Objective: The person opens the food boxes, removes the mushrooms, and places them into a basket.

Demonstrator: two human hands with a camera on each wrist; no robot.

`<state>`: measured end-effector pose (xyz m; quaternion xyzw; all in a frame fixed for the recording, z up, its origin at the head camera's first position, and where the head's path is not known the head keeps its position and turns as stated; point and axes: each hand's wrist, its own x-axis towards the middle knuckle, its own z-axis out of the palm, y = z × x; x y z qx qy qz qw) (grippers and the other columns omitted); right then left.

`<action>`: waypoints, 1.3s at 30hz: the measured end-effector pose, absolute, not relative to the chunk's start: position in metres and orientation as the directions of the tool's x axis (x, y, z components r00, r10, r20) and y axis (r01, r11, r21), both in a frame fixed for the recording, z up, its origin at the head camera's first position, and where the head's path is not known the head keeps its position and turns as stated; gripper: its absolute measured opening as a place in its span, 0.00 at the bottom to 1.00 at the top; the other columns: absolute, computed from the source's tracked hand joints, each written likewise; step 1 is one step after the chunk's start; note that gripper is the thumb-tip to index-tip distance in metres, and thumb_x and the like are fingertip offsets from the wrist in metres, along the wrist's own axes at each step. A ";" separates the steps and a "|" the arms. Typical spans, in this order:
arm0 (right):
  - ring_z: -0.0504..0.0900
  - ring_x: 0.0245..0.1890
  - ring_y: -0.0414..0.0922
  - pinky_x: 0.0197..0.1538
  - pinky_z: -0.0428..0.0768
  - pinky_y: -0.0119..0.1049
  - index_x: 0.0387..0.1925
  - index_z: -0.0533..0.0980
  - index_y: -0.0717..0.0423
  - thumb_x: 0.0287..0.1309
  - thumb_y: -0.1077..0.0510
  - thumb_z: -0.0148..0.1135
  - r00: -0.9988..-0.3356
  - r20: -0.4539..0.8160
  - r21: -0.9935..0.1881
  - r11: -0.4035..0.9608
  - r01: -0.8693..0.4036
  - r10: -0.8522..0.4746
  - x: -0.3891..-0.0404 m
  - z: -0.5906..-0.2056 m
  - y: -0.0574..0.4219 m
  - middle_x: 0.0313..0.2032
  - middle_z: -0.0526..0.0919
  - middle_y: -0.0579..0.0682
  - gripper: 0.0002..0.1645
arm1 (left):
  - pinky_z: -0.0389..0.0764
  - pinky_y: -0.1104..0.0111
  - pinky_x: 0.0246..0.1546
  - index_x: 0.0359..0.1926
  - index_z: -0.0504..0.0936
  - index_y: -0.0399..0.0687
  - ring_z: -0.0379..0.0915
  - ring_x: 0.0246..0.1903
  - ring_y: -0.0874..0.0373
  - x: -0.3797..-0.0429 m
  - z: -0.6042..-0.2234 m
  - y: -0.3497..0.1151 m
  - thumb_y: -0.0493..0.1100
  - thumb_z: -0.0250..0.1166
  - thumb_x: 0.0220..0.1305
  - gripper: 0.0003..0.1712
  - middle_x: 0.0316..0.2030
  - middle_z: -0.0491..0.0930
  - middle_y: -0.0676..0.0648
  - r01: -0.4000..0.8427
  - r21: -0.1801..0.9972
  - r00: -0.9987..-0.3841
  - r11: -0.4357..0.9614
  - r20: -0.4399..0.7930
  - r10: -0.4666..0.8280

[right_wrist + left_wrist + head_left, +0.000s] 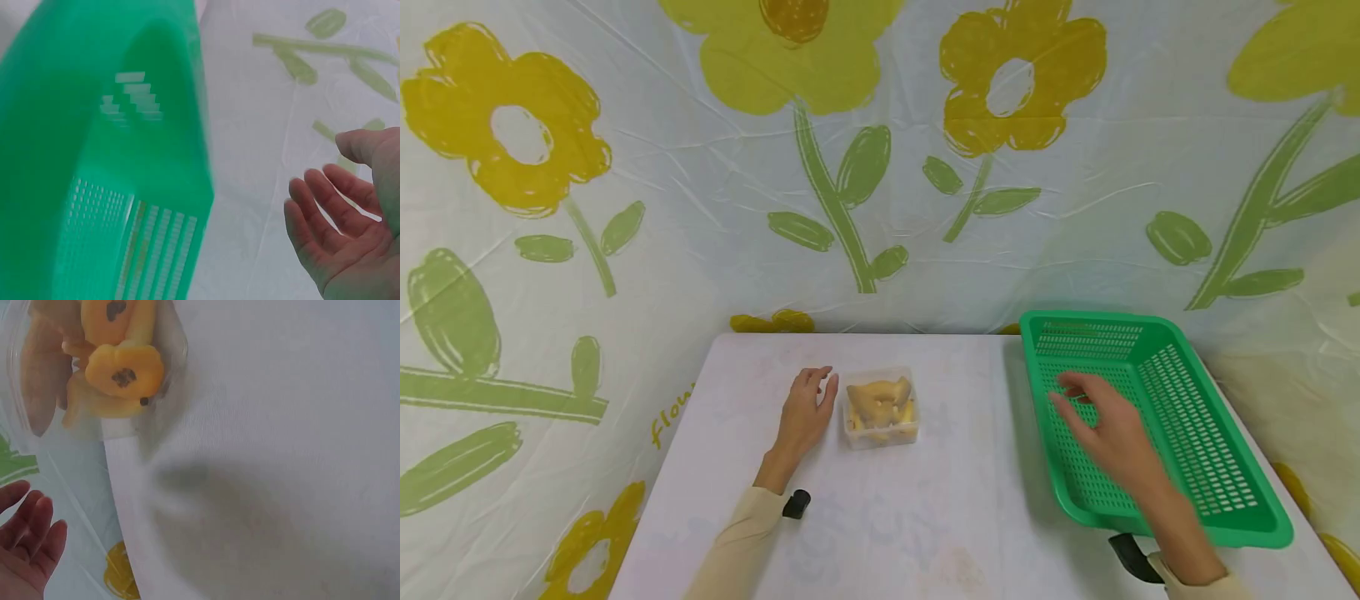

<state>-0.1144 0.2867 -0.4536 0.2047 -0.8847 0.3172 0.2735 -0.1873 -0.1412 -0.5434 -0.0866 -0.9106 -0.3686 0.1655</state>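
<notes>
A clear plastic box (880, 442) stands on the white table, packed with several yellow, banana-shaped pieces (880, 400). Dark brown spots mark some of their ends in the left wrist view, where the pieces (125, 375) show through the wall. Just left of the box is my left hand (805, 417), fingers loosely bent, holding nothing. My right hand (1108, 429) hovers over a green perforated basket (1060, 483), thumb and fingers apart with nothing between them. The inside of the basket shows no contents.
The white table (955, 500) meets a hanging cloth (1075, 208) printed with yellow flowers at its back edge. More of this cloth runs down both sides. The basket's raised rim (1232, 433) lies along the right table edge.
</notes>
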 end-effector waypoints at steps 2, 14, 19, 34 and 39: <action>0.80 0.42 0.47 0.47 0.73 0.22 0.52 0.79 0.63 0.49 0.74 0.73 -0.767 0.611 -0.454 0.709 -0.540 -0.194 -0.113 -0.454 0.280 0.45 0.84 0.54 0.27 | 0.79 0.56 0.41 0.59 0.82 0.37 0.77 0.40 0.50 -0.189 -0.546 -0.138 0.52 0.55 0.80 0.24 0.50 0.79 0.41 0.276 0.655 -0.937 0.703 0.347 0.044; 0.80 0.39 0.40 0.42 0.78 0.24 0.50 0.80 0.63 0.52 0.74 0.71 -0.762 0.603 -0.502 0.632 -0.591 -0.234 -0.112 -0.460 0.243 0.41 0.84 0.50 0.22 | 0.78 0.70 0.33 0.54 0.83 0.31 0.73 0.31 0.57 -0.194 -0.558 -0.127 0.42 0.61 0.75 0.17 0.43 0.79 0.40 0.346 0.779 -0.920 0.523 0.390 0.027; 0.79 0.37 0.37 0.41 0.78 0.24 0.49 0.81 0.60 0.52 0.74 0.72 -0.769 0.592 -0.528 0.606 -0.595 -0.240 -0.110 -0.464 0.230 0.40 0.84 0.46 0.21 | 0.78 0.71 0.32 0.53 0.84 0.33 0.76 0.32 0.54 -0.195 -0.555 -0.124 0.40 0.63 0.73 0.15 0.43 0.80 0.40 0.332 0.822 -0.926 0.463 0.379 -0.007; 0.82 0.32 0.37 0.36 0.83 0.31 0.47 0.81 0.57 0.59 0.70 0.70 -0.827 0.501 -0.654 0.513 -0.556 -0.256 -0.111 -0.494 0.184 0.37 0.86 0.42 0.15 | 0.78 0.75 0.24 0.57 0.82 0.34 0.77 0.32 0.55 -0.194 -0.555 -0.110 0.38 0.67 0.71 0.18 0.50 0.80 0.37 0.172 0.958 -0.982 0.231 0.184 -0.035; 0.84 0.32 0.38 0.37 0.84 0.32 0.46 0.81 0.56 0.60 0.69 0.70 -0.866 0.442 -0.725 0.476 -0.498 -0.234 -0.110 -0.506 0.169 0.37 0.87 0.42 0.14 | 0.79 0.75 0.26 0.60 0.79 0.29 0.78 0.35 0.50 -0.191 -0.556 -0.102 0.36 0.66 0.71 0.20 0.53 0.78 0.32 0.170 0.969 -0.985 0.179 0.173 0.003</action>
